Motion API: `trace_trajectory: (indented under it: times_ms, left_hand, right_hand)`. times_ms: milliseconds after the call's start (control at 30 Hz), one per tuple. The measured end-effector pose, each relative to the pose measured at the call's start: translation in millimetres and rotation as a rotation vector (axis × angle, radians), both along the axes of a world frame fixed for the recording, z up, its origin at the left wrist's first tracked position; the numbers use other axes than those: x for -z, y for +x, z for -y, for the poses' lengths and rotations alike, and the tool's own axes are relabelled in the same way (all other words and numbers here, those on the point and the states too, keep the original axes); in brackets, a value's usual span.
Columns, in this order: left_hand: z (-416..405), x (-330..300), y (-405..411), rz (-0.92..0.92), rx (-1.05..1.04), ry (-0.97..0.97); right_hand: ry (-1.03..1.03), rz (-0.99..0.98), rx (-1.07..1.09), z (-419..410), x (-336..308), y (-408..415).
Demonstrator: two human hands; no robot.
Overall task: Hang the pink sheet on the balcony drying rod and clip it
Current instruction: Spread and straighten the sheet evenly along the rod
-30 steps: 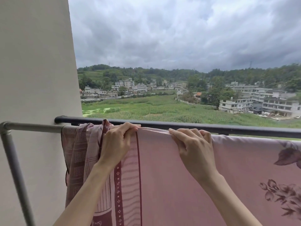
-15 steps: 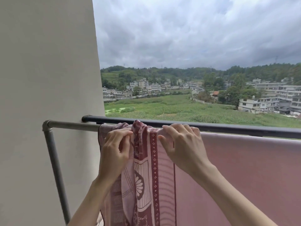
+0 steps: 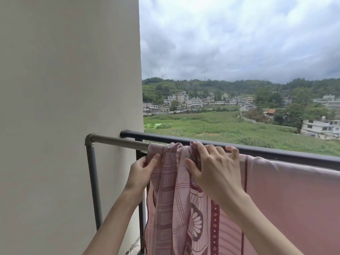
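Left hand [image 3: 142, 167] pinches the bunched edge of the patterned pink cotton sheet [image 3: 184, 199] draped over the grey metal drying rod [image 3: 117, 140]. Just right of that grip, the right hand [image 3: 215, 168] clasps sheet and rod together.

Left hand [image 3: 142, 170] and right hand [image 3: 216, 173]: bare, no rings, no watch. Forearms bare; no sleeves visible.
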State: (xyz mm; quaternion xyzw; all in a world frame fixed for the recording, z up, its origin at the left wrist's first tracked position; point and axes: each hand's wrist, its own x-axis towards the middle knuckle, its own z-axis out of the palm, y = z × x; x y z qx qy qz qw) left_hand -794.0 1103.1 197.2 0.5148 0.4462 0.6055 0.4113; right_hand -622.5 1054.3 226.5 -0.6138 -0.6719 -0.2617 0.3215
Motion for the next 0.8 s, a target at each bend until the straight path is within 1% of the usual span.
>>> trace_trajectory:
  times_ms: [67,167,367,533,667,800]
  left_hand:
    - [-1,-15,-7,0.058,-0.059,0.058]
    - [-3,-37,-26,0.061,-0.205,0.113]
    - [-5,-51,-77,0.075,-0.36,0.161]
    - [-7,-50,-107,0.044,-0.375,0.176]
    - [-18,-51,-144,0.065,-0.356,0.177]
    - [-26,-52,-172,0.024,-0.281,0.187]
  right_hand:
    - [-0.042,-0.01,-0.064,-1,-8,-4]
    - [-0.131,-0.006,-0.153,-1,-18,-10]
    - [-0.179,0.021,-0.193,6,-18,-35]
    - [-0.196,0.022,-0.193,11,-18,-62]
    - [-0.165,-0.014,-0.196,7,-14,-95]
    - [-0.133,-0.059,-0.145,8,-14,-126]
